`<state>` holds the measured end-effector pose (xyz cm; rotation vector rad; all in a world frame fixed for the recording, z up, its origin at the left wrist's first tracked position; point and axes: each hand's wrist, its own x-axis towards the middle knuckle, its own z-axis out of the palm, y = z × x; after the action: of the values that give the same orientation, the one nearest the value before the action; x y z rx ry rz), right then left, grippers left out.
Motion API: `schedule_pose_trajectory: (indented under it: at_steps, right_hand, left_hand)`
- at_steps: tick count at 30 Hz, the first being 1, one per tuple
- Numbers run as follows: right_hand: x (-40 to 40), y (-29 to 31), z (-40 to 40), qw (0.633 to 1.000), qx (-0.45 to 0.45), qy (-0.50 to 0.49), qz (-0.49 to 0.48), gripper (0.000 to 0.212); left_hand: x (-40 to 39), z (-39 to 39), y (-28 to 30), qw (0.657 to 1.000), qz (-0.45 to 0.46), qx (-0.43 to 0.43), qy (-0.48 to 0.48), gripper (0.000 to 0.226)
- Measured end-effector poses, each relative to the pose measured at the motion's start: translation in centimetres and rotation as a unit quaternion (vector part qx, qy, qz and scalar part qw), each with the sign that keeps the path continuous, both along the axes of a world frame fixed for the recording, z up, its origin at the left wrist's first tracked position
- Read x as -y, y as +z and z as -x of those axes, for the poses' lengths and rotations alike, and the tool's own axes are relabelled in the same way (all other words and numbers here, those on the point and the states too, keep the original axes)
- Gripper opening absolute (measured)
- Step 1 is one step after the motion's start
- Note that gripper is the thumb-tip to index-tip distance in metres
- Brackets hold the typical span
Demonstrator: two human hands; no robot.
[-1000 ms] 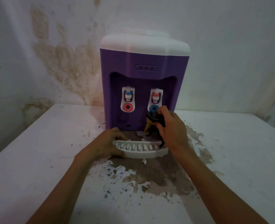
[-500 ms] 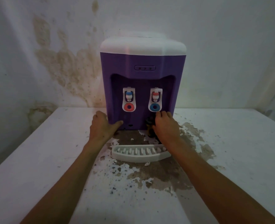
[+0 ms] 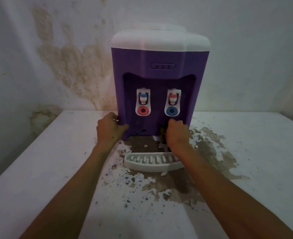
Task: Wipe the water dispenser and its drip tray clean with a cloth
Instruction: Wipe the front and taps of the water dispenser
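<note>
Purple water dispenser (image 3: 159,80) with white top stands at the back of the table (image 3: 39,161), against the stained wall (image 3: 64,57). Drip tray (image 3: 152,162) now lies pulled out in front of it on the tabletop, apart from the base; a second ago left hand was holding the tray, so tray is parked and work has moved to the body

Left hand (image 3: 110,129) has shifted to the dispenser's lower left corner, fingers wrapped round the edge, bracing it. Right hand (image 3: 176,135) is curled around a dark cloth (image 3: 163,133), pressed into the recess under the blue-ring tap (image 3: 172,104). Hands apart, one each side of the recess

Read: wiping the tray bay, tray itself probably still to do

Tray: slotted grille on top, can't tell if there's water under it. Tabletop paint is peeling around and beneath the tray, flakes could end up on it
</note>
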<state>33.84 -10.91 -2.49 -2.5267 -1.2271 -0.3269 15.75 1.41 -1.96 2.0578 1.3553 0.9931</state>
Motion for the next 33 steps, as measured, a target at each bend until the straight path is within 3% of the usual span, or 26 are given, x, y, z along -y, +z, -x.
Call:
schedule_pose_trajectory:
  at_steps: [10, 13, 16, 20, 24, 29, 33]
  right_hand:
    - [-2.7, -0.7, 4.3, 0.992, -0.007, 0.122, -0.044, 0.013]
    - [-3.7, -1.4, 6.4, 0.983, -0.058, 0.167, -0.057, 0.019]
    - [-3.5, -1.3, 6.3, 0.980, -0.054, 0.190, -0.035, 0.024]
    - [-2.7, 0.5, 4.0, 0.992, 0.027, 0.125, 0.018, 0.022]
    - [-2.1, 1.0, 3.7, 0.997, 0.054, 0.049, 0.022, 0.024]
    - [-3.3, 0.3, 5.5, 0.998, 0.016, 0.068, 0.001, 0.014]
    - [-4.9, -0.5, 7.4, 0.990, -0.104, 0.083, -0.056, 0.012]
  left_hand:
    - [-0.4, 0.2, 0.1, 0.999, 0.037, 0.011, -0.011, 0.043]
    - [-0.8, 0.4, 0.2, 0.999, 0.049, 0.008, -0.020, 0.045]
    - [-1.1, 0.7, 0.2, 0.998, 0.051, -0.001, -0.026, 0.043]
    - [-1.4, 0.6, 0.3, 0.998, 0.059, -0.010, -0.037, 0.040]
    - [-1.8, 0.7, 0.3, 0.997, 0.064, -0.012, -0.040, 0.040]
    - [-1.6, 0.7, 0.3, 0.997, 0.067, 0.000, -0.033, 0.038]
    - [-1.6, 0.8, 0.1, 0.997, 0.067, 0.005, -0.030, 0.038]
